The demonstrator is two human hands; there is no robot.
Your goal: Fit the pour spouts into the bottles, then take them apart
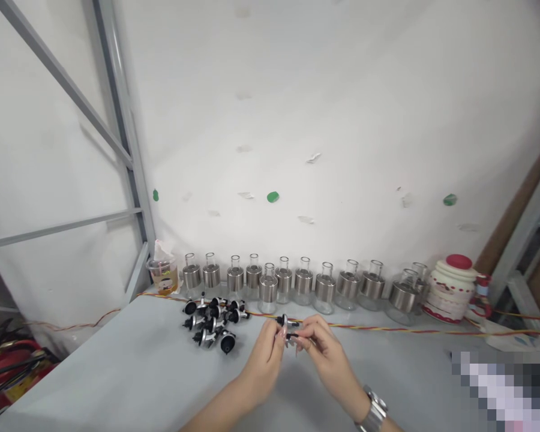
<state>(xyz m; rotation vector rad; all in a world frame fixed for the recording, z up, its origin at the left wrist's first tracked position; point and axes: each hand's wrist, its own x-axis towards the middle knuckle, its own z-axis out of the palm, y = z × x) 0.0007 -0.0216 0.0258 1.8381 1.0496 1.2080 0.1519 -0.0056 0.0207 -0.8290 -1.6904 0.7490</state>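
My left hand [266, 348] and my right hand [320, 347] meet over the grey table [130, 372], fingers pinched together on a small black and silver pourer cap [287, 327] held between them. My right wrist wears a metal watch [373, 413]. To the left of my hands lies a pile of several more black and silver pourer caps [212, 323]. Behind them, along the wall, stands a row of several clear glass bottles with steel collars [297, 285], all without caps.
A plastic cup with brownish liquid [162, 275] stands at the row's left end. A white jar with a red lid [452, 288] stands at the right end. A red and yellow twisted wire [387, 328] runs along the table. A grey metal frame [130, 180] rises at the left.
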